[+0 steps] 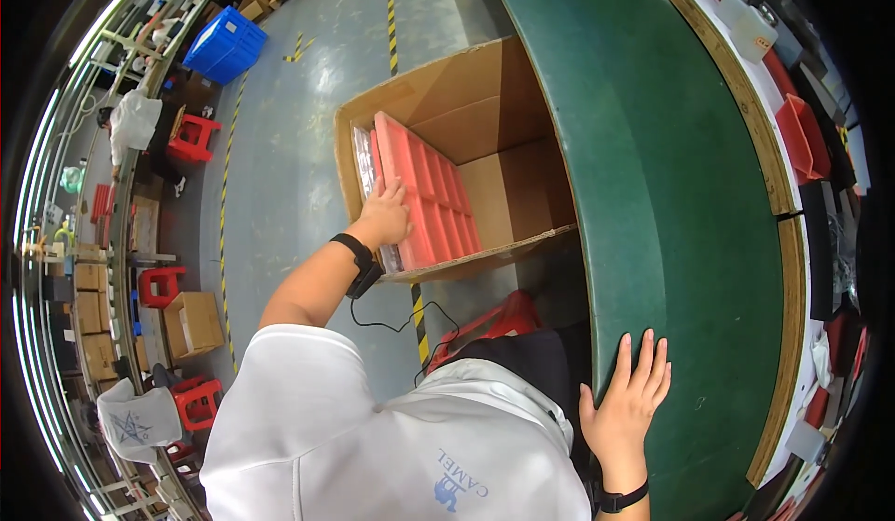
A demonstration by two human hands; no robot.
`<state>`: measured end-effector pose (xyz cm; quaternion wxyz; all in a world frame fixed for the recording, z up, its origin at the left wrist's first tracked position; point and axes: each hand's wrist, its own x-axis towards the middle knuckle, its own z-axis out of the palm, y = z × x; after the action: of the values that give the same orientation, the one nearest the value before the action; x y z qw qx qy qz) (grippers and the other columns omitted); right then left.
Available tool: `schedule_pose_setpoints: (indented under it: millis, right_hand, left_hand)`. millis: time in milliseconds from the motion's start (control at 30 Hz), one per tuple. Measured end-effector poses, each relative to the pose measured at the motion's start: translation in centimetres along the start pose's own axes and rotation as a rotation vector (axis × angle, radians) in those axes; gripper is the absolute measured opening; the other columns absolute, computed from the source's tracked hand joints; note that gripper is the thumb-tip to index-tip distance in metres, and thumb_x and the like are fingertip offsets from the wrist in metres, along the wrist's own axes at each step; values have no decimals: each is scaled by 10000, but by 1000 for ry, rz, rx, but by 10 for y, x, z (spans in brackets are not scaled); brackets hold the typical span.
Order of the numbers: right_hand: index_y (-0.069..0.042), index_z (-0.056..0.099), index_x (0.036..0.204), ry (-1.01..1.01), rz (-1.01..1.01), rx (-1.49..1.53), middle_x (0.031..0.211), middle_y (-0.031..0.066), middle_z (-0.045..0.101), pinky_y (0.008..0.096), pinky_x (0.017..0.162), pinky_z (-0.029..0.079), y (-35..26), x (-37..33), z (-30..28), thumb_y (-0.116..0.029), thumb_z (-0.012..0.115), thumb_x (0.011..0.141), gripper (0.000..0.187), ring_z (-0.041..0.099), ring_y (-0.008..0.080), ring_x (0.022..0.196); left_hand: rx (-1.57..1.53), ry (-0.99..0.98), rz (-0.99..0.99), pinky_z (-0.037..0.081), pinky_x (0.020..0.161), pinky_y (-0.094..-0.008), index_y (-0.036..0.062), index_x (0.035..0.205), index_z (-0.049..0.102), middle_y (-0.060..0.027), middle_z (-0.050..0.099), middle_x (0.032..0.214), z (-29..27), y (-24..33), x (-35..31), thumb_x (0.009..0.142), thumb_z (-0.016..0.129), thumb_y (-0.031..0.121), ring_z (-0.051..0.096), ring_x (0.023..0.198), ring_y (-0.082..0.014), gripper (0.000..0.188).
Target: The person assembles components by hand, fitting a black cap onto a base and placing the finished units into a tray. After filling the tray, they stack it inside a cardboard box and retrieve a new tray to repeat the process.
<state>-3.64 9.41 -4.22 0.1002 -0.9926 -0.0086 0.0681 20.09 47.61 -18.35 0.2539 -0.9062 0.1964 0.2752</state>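
Note:
My left hand (384,215) reaches into an open cardboard box (447,83) and has its fingers bent over a red compartment tray (431,190). The tray stands on edge, tilted, along the box's left side, its divided face turned to the right. Between it and the box wall are more red edges and a clear plastic wrapping (364,162), partly hidden by my hand. Flat on the green worktable (695,269), near its edge, lies my right hand (629,400) with fingers stretched and holding nothing. Dark bands circle both wrists.
A red stool (511,318) stands below the box, beside the worktable; a dark cable (392,327) hangs from my left wrist. Across the aisle are a blue crate (224,46), red stools (193,137), cartons (193,323) and seated people at a bench. A red bin (802,137) sits beyond the table's wooden edge.

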Motion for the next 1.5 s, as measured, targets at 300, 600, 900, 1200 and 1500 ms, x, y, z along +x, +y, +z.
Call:
schedule_pose_setpoints:
  millis: [300,600,900,1200,1500]
  right_hand:
    - [10,319,1394,11,10,47,1464,257,242,570,1087,173,5,-3,-2,-260,745,709,851,193,447,1364]
    - [-80,419,1361,-2,14,275,1446,195,321,520,1095,236,19,-27,-36,-321,727,760,717,266,398,1356]
    - [-79,441,1347,163,483,267,1422,179,370,482,1086,282,26,-149,-1,-317,699,789,659,298,377,1345]
    - [-75,449,1334,323,1026,185,1418,150,387,448,1043,346,-21,-240,30,-288,698,788,636,345,351,1320]
    - [-92,450,1332,580,1481,153,1392,158,412,440,1024,368,-107,-275,84,-253,688,793,611,373,348,1299]
  left_hand:
    - [-172,328,106,144,1132,-520,61,1287,519,-222,309,1464,-2,25,7,867,544,403,199,1405,-349,542]
    - [-712,969,431,261,1094,-513,35,1255,492,-238,368,1407,-124,97,-40,804,642,130,341,1318,-410,484]
    - [-496,953,1174,229,1097,-547,35,1241,500,-201,391,1407,-204,250,-102,799,629,78,354,1319,-385,463]
    - [-288,713,1637,245,1097,-535,12,1160,552,-218,418,1372,-210,322,-139,820,624,126,360,1305,-395,366]
    - [26,517,1913,272,1095,-498,-7,1203,532,-247,405,1374,-218,368,-174,823,629,143,335,1318,-410,420]
